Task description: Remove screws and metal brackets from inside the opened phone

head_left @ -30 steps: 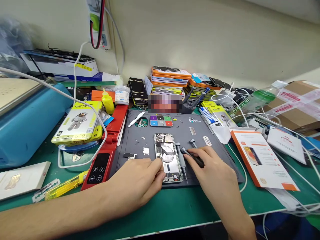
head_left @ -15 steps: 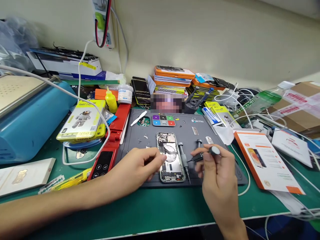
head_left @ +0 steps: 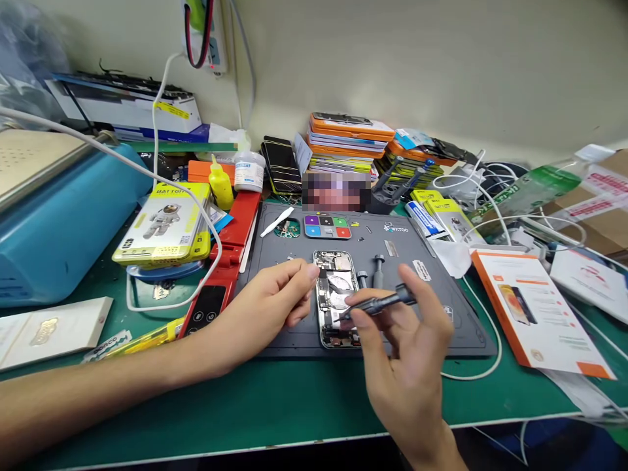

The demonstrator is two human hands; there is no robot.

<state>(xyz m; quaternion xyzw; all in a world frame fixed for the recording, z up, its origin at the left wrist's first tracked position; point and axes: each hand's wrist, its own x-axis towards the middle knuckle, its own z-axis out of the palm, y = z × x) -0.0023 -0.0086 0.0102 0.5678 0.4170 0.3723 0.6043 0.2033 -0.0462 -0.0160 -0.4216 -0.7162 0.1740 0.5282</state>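
Observation:
An opened phone (head_left: 338,281) lies upright on the dark grey mat (head_left: 289,261), its inner parts showing. My right hand (head_left: 412,340) holds a dark screwdriver (head_left: 385,301) between thumb and fingers, tilted, with its front end over the lower part of the phone. At the phone's left edge is my left hand (head_left: 282,294), fingers curled together and thumb against them; whatever they may pinch is too small to see. Another screwdriver (head_left: 378,268) lies on the mat right of the phone, and one beside it is mostly hidden by my right hand.
A coloured screw tray (head_left: 327,226) and a white tool (head_left: 277,221) sit at the mat's back. Left stand a red device (head_left: 235,235) and yellow battery boxes (head_left: 164,219). To the right are an orange-edged box (head_left: 540,314) and white cables.
My right hand has moved left, bringing the screwdriver over the phone and turning it. My left hand's fingers have curled in more near the phone's upper left edge. The view has shifted slightly.

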